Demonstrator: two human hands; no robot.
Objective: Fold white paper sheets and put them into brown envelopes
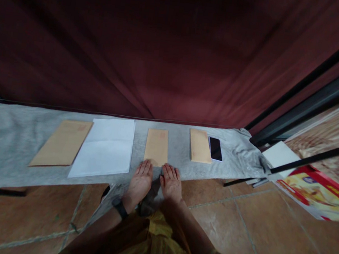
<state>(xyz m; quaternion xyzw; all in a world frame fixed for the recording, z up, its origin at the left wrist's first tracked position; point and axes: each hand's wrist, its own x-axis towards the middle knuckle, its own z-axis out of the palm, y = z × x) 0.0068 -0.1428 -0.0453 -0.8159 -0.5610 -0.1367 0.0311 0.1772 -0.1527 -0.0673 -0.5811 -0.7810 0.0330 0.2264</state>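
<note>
The head view shows a narrow surface draped in a rumpled grey cloth (pixel 179 144), running off to both sides of the fingers, with a dark red curtain (pixel 164 68) hanging beyond it. Below and behind the fingertips I can see brown floor tiles (pixel 226 241); far to their right stand dark poles (pixel 321 73) and a red-and-yellow printed package (pixel 323 193).

The middle envelope (pixel 157 145), small and tan, lies flat directly ahead of the fingers, its near edge at their tips. Left of the fingers are white sheets (pixel 108 148) and, further out, a larger tan envelope (pixel 65 141), its edge meeting the paper. To their right lies another small envelope (pixel 200 146), with a dark-screened phone (pixel 215 148) just beyond.

On the left hand (pixel 140 184) the fingers are straight and nearly together, tips resting on the envelope's near left corner. The right hand (pixel 172 186) has its fingers extended with slight gaps, tips by the near right corner; whether they press on paper or cloth I can't tell. Neither hand grips anything.

Both hands are palm down, side by side and apart, forearms coming in from below; a black watch (pixel 120 207) circles the left wrist.
</note>
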